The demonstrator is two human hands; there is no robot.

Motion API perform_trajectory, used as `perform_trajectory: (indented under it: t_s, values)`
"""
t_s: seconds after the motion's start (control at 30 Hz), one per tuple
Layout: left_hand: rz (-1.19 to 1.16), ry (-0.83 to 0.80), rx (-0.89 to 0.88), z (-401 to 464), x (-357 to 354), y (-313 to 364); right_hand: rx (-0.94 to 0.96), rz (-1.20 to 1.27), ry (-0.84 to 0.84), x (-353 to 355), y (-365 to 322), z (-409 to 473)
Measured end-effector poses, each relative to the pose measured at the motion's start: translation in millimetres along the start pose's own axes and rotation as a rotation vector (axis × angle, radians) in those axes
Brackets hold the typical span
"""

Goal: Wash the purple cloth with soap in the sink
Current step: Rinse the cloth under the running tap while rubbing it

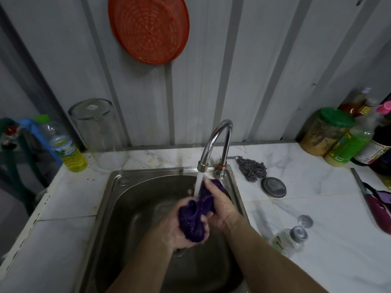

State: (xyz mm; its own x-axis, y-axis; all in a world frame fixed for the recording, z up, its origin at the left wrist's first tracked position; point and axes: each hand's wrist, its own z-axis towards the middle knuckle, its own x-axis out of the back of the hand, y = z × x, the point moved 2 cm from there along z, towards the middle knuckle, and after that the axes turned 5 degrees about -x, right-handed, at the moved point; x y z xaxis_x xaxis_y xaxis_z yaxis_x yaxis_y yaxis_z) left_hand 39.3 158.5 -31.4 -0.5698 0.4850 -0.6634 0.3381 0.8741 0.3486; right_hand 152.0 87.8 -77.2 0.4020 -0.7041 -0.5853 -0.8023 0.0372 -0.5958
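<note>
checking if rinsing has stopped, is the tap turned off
No, a stream of water runs from the tap onto the purple cloth, which the left hand and right hand grip over the sink.

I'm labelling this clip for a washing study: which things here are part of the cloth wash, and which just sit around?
In use:
purple cloth, gripped by left hand and right hand
faucet, water running
sink
pump bottle, possibly the soap

Lying about:
steel scrubber
round metal lid
upturned glass jar
yellow-liquid bottle
condiment bottles
orange basket on the wall
</note>
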Motion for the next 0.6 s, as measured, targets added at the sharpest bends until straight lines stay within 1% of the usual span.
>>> perform_trajectory:
  t_s: [0.07,0.13,0.17,0.2,0.3,0.37,0.4,0.43,0.47,0.5,0.53,0.57,0.6]
  values:
    - [0.149,-0.021,0.040,-4.6,-1.7,4.0,0.068,-0.227,0.048,-1.8,-14.8,1.7]
    - [0.406,0.031,0.037,-10.3,-6.8,11.0,0.121,-0.440,0.076,-12.9,-25.4,0.1]
    - [0.532,0.098,0.021,-11.9,-8.5,14.1,0.146,-0.508,0.091,-20.2,-29.9,0.9]
    - [0.617,0.164,-0.017,-12.0,-10.5,16.8,0.172,-0.572,0.144,-26.5,-34.4,3.2]
    - [0.851,0.272,-0.197,0.4,-18.1,23.4,0.246,-0.811,0.230,-47.8,-45.2,6.5]
    - [1.119,0.412,-0.237,10.1,-23.9,26.4,0.283,-1.068,0.295,-58.2,-49.6,3.2]
    - [1.262,0.502,-0.264,11.6,-25.1,27.7,0.292,-1.125,0.331,-59.8,-49.1,3.9]
    - [1.317,0.564,-0.315,12.5,-25.0,28.2,0.308,-1.141,0.355,-62.5,-50.4,2.4]
    - [1.297,0.576,-0.379,15.0,-24.0,27.9,0.326,-1.132,0.374,-63.5,-51.9,1.2]
    - [1.259,0.548,-0.429,16.8,-20.2,28.0,0.313,-1.125,0.377,-68.6,-53.5,-3.4]
    - [1.221,0.504,-0.463,16.8,-17.4,29.1,0.284,-1.066,0.362,-68.2,-52.7,-5.6]
    - [1.176,0.459,-0.477,14.9,-13.8,29.8,0.262,-0.966,0.339,-66.1,-53.3,-5.0]
    - [1.108,0.413,-0.472,14.3,-12.3,30.7,0.204,-0.748,0.257,-64.0,-53.9,-6.4]
